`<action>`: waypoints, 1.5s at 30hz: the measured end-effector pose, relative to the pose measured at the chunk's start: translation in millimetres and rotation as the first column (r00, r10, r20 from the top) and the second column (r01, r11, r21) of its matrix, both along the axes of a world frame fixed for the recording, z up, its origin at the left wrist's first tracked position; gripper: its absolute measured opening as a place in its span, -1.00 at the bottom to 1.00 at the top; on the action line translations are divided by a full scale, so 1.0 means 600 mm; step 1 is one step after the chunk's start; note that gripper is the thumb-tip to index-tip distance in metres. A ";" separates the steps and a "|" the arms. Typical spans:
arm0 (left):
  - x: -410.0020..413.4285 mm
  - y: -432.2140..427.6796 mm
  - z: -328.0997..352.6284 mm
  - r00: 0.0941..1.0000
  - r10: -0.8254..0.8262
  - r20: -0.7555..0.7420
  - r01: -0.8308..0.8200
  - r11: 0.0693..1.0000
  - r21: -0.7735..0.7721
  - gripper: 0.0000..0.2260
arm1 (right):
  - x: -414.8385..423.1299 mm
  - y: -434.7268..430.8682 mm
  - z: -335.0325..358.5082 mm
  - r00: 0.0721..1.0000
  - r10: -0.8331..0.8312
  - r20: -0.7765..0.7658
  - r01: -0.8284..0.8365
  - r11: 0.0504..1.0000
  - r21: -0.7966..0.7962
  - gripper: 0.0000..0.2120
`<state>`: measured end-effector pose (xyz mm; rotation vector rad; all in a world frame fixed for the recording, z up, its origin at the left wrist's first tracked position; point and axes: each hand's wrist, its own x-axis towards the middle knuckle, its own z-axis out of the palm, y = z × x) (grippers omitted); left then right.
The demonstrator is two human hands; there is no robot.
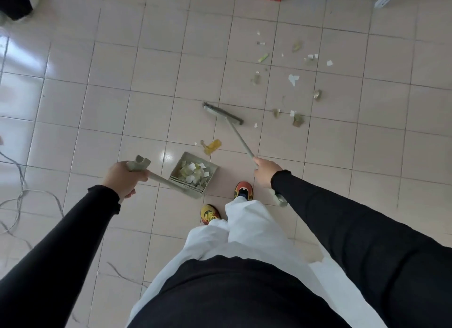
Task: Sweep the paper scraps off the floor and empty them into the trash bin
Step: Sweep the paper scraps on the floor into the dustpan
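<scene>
I see dustpan holding white, yellow paper scraps | loose scraps at 1 o'clock | left hand grips its handle, right hand grips broom

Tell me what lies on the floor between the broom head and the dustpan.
In the head view, a yellow scrap and a tiny white bit lie between the broom head and dustpan.

I see the grey-green plastic long-handled dustpan just ahead of my 2 patterned shoes, with torn paper scraps in it. The grey long-handled broom has its head beyond the dustpan and to the right. Loose scraps lie farther ahead-right, and a thin grey cable lies to the left.
</scene>
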<state>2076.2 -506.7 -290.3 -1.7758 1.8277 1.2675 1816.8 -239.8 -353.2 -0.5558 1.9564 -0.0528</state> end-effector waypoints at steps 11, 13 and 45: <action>0.030 0.051 -0.016 0.992 0.115 -0.060 -0.113 0.993 0.036 -0.94 | 0.027 0.096 0.090 0.964 -0.023 0.266 0.004 0.998 0.070 -0.59; 0.035 0.055 -0.020 0.992 0.112 -0.064 -0.109 0.993 0.038 -0.92 | 0.034 0.100 0.096 0.978 0.031 0.207 -0.040 0.998 0.040 -0.53; -0.206 0.139 -0.043 0.932 -0.298 -0.207 0.295 0.954 -0.048 -0.84 | -0.062 0.285 0.114 0.840 -0.540 0.052 0.542 0.831 -0.121 -0.45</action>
